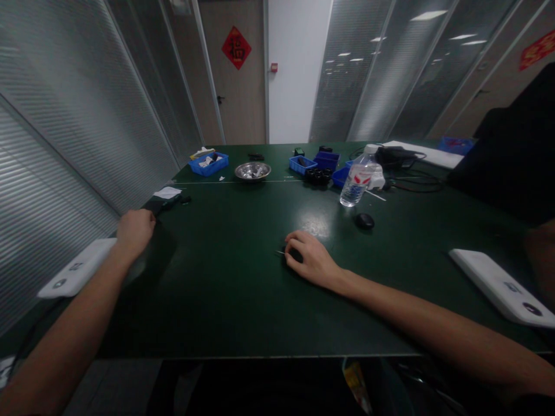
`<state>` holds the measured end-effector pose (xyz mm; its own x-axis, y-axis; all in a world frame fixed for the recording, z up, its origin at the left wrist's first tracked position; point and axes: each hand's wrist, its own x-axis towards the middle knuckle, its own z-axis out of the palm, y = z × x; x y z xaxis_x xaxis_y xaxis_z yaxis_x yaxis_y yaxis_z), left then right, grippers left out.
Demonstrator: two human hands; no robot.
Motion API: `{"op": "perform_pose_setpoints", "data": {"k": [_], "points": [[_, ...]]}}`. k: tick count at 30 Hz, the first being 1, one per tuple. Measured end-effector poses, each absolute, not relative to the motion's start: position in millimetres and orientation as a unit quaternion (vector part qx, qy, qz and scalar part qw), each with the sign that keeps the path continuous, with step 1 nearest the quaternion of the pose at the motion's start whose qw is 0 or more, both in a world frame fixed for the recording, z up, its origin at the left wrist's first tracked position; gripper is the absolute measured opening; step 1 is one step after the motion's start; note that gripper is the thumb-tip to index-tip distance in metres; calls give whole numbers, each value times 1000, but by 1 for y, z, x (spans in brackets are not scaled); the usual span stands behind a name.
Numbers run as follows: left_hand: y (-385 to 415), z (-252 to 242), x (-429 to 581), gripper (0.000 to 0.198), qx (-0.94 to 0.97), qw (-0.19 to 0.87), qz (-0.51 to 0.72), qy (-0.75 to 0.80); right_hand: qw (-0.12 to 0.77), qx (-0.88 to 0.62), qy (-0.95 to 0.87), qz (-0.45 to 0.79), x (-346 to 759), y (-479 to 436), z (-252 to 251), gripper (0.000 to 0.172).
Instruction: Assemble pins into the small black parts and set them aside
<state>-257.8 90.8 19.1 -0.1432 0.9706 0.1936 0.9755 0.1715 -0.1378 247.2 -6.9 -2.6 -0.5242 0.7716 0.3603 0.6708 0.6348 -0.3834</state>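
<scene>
My right hand [310, 259] rests on the green tabletop, its fingers curled round a small black object [296, 255] whose kind I cannot make out. A thin light-coloured pin or rod [280, 252] sticks out to the left of those fingers. My left hand [136, 230] is closed at the table's left side, beside dark items [170, 203] lying there. Whatever its fingers hold is hidden. A black computer mouse [365, 221] lies beyond my right hand, apart from it.
A water bottle [357, 180] stands near the mouse. Behind are a metal dish [252, 171], blue trays [210, 164] with small items, and black cables [416, 179]. White devices [78, 268] lie at both sides. At the right edge is part of another person's arm [541, 254].
</scene>
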Motion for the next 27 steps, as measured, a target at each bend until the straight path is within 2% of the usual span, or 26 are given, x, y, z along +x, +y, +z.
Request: {"op": "perform_pose_setpoints", "data": {"k": [11,27], "points": [[95,15,-256,33,-635,121,16,-763,251,-421,-866,100,247,-8,-1,4],[90,22,-251,45,-626,103,14,-773,254,-415,-868,98,248,-6,-3,4]]}}
